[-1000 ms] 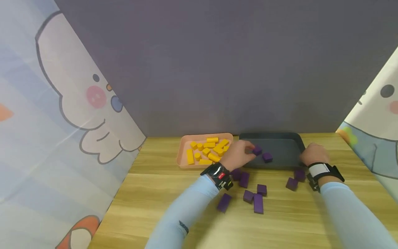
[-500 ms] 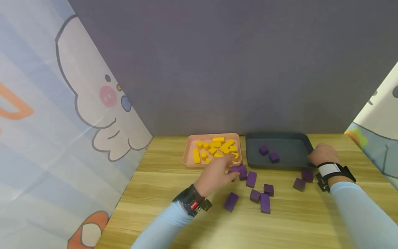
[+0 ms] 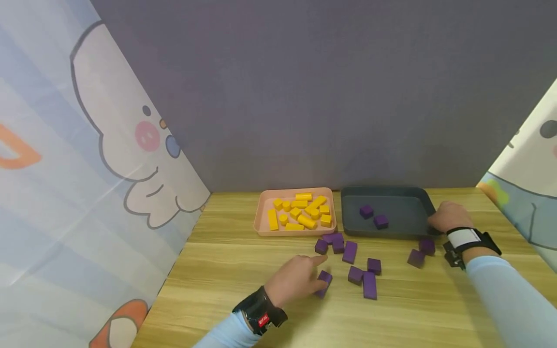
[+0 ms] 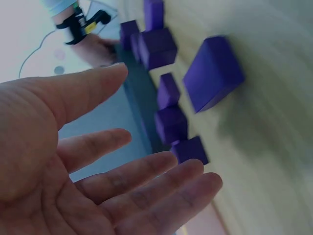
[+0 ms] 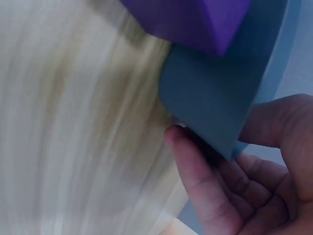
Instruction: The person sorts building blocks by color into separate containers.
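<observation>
**Reaching for the next purple block**

I am watching the left hand point(image 3: 293, 280) coming down over the desk point(image 3: 243, 299) with its fingers spread and relaxed, holding nothing; the left wrist view shows the bare palm point(image 4: 73, 176) facing the blocks. The nearest purple block point(image 3: 324, 279) is lying just beyond its fingertips, possibly touching them. More loose purple blocks point(image 3: 357, 270) are scattered on the desk between the two hands.

The right hand point(image 3: 448, 216) is curling its fingers point(image 5: 205, 191) under the corner of the dark tray point(image 3: 404, 198), gripping the rim and steadying it. Two purple blocks point(image 3: 373, 216) are already sitting in that tray, while the pink tray point(image 3: 261, 217) beyond the left hand is holding the yellow blocks point(image 3: 300, 210).

I am judging this as the pick-up step: the next move calls for pinching the nearest block and carrying it toward the right hand's tray.
</observation>
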The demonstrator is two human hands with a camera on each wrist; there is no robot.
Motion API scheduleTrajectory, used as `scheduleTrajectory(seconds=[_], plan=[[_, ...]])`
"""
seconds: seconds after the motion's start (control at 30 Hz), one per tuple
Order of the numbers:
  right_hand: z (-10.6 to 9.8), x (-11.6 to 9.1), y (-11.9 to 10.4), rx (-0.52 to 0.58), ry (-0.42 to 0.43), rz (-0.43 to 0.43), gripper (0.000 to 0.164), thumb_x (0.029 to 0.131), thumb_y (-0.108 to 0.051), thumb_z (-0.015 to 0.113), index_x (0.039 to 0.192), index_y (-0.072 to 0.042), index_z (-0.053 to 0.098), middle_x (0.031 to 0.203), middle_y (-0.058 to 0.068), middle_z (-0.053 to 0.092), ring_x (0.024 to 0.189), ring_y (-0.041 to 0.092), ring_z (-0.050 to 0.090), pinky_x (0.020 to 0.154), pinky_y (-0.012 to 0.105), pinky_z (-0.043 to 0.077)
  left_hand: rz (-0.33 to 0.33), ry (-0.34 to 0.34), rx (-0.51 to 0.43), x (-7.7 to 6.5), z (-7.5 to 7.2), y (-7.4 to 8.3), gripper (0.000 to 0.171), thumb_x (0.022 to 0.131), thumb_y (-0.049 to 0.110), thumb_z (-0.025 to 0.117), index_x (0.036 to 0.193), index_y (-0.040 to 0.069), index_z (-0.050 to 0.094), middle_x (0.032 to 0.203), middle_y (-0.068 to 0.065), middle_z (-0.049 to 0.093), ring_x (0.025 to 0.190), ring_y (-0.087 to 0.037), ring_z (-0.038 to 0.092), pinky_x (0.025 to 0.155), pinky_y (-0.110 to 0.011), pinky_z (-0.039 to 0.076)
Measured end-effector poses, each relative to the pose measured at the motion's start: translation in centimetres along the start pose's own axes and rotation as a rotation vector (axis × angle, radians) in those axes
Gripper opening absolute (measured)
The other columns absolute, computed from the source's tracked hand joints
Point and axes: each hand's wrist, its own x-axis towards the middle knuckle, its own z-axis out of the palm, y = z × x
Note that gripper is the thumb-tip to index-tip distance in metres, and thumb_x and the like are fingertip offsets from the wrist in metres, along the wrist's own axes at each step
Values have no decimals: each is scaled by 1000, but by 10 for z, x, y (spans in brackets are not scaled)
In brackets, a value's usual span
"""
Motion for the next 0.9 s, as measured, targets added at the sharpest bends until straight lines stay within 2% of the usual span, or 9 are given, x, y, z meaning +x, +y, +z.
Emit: scheduleTrajectory(seconds=[0.07,0.13,0.23,0.33,0.47,0.57,0.73,0.9], plan=[[-1,-1,-2,-4,32,-22,29,78,-17,63,53,-12,49,54,2,50,54,23,48,49,32,36,10,-14,26,1,7,-2,62,91,31,80,147,14,60,53,13,36,44,-2,32,44,-19,32],[-2,-2,-5,-18,69,-44,31,78,-14,62,51,-13,46,54,2,49,53,23,47,49,33,36,22,-18,65,2,13,-3,62,89,32,82,145,15,62,59,12,51,50,0,39,49,-19,37],[-4,-3,-7,-44,106,-52,31,77,-11,61,51,-11,45,57,8,51,56,27,50,49,38,40,34,-13,143,5,21,-5,63,86,37,85,141,15,65,85,7,75,65,2,54,62,-16,46],[-4,-2,-8,-57,126,-46,28,76,-9,61,52,-9,47,61,16,55,60,34,56,52,46,47,26,4,204,7,26,-3,65,82,41,87,138,16,67,107,2,80,80,1,61,70,-16,49],[-4,0,-7,-52,153,-41,23,73,-7,61,53,-6,50,65,23,59,64,43,62,56,53,51,24,37,265,9,34,0,62,79,42,88,133,16,70,96,4,77,74,0,59,63,-15,46],[-3,1,-5,-52,161,-45,22,73,-7,61,53,-5,50,64,23,60,64,45,62,56,54,51,37,63,289,10,38,4,49,79,36,88,122,16,73,87,6,74,69,0,55,59,-14,43],[0,3,-2,-48,159,-63,25,72,-9,62,51,-8,49,61,18,59,61,41,61,54,52,50,18,85,265,9,39,8,26,81,21,86,103,13,74,76,7,67,63,0,49,56,-15,39],[-1,3,-3,-43,158,-64,25,73,-9,62,51,-7,51,62,21,61,61,43,62,54,53,51,-4,107,240,9,38,2,19,81,16,86,95,11,75,74,5,70,60,0,50,55,-15,40]])
